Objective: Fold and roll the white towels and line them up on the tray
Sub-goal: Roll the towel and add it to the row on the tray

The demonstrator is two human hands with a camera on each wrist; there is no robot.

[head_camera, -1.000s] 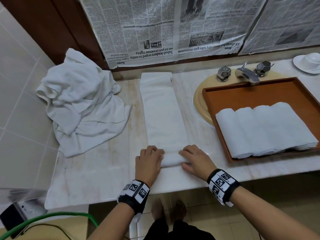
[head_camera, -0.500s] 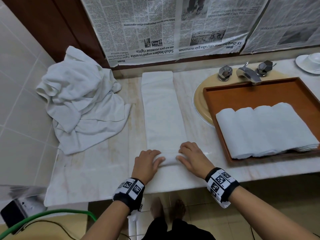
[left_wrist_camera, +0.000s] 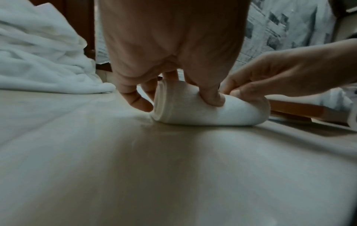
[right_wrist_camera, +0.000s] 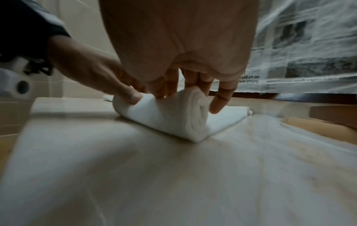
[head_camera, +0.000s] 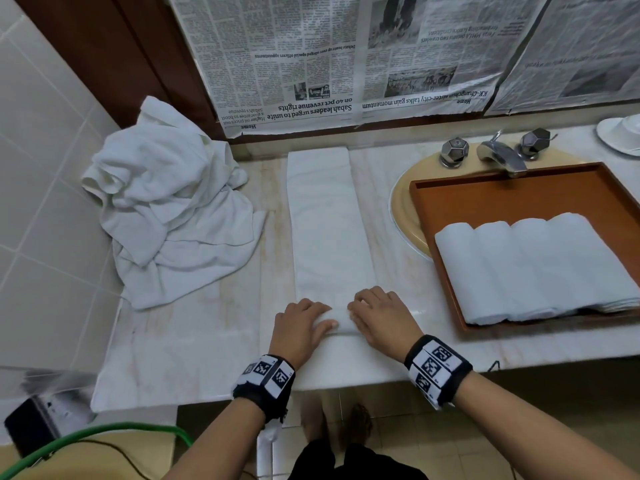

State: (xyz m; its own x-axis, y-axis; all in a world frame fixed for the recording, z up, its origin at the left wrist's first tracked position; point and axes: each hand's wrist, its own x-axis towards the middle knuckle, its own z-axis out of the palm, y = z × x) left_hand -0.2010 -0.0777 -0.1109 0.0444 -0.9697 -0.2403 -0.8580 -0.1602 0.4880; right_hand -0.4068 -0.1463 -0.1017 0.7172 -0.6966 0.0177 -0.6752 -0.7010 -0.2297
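Newspaper sheets (head_camera: 346, 57) hang upside down across the back from eleven round to two o'clock, dark wood panelling (head_camera: 114, 53) beside them at eleven. White wall tiles (head_camera: 38, 174) fill the nine o'clock side. The marble counter (head_camera: 194, 341) spreads across the middle. At two o'clock a chrome tap (head_camera: 498, 155) sits between two faceted chrome knobs (head_camera: 454, 151), over a tan basin rim (head_camera: 403, 206). At the far right edge, also at two, is a white cup and saucer (head_camera: 623, 133). Down at seven o'clock, a green hose (head_camera: 104, 434) curves past a dark device (head_camera: 29, 426). Bare feet (head_camera: 356, 424) stand on floor tiles at six.
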